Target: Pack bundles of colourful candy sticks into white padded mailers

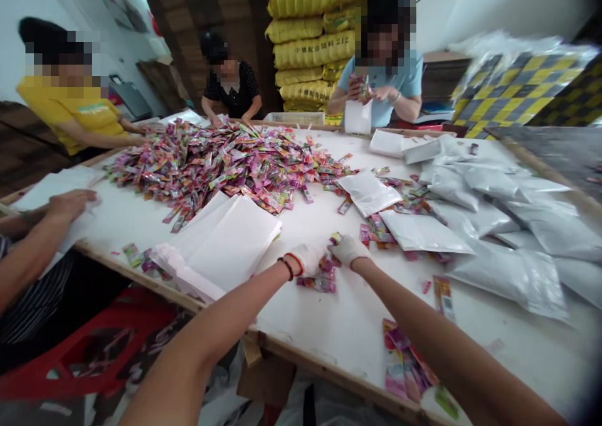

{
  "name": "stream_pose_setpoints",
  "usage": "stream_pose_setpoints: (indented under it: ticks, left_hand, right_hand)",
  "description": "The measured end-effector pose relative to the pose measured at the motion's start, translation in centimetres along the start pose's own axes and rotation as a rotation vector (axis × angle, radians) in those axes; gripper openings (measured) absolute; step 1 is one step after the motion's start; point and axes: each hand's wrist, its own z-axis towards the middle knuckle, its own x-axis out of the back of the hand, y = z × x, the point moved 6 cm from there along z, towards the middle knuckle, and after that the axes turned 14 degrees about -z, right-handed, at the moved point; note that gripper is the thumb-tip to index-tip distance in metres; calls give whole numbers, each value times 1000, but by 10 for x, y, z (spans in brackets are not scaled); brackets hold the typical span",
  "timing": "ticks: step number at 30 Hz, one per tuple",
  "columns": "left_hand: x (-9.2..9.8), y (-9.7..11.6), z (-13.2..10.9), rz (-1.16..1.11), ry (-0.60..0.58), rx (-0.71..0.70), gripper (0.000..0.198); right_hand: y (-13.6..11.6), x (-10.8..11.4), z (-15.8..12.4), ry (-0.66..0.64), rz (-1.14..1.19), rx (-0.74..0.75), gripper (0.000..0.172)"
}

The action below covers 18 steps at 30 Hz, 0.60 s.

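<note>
In the head view, the white-gloved left hand (308,258) and right hand (352,251) curl close together at a few small shiny packets (328,264). The fingertips are blurry, so I can't tell if either hand is pinching. They are over a white table (301,325). A big heap of packets (226,162) lies farther back, and fat white bags (508,275) lie to the right. Yellow sacks (313,46) are piled behind. By the left hand, flat packets (317,283) lie sideways, their long way running left to right.
</note>
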Motion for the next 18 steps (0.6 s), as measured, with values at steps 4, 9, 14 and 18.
stream_pose_setpoints:
  ticks: [4, 9, 14, 18]
  left_hand:
    - [0, -1, -4, 2, 77, -33, 24]
    - [16, -7, -28, -180, 157, 43, 41]
    - [-9, 2, -39, -186, 104, 54, 36]
    - [-33, 5, -41, -103, 106, -28, 24]
  right_hand:
    - [-1, -6, -13, 24, -45, 32, 24]
    - [36, 4, -27, 77, -112, -13, 27]
    - [71, 6, -3, 41, -169, -150, 39]
    - [77, 1, -5, 19, -212, -8, 37]
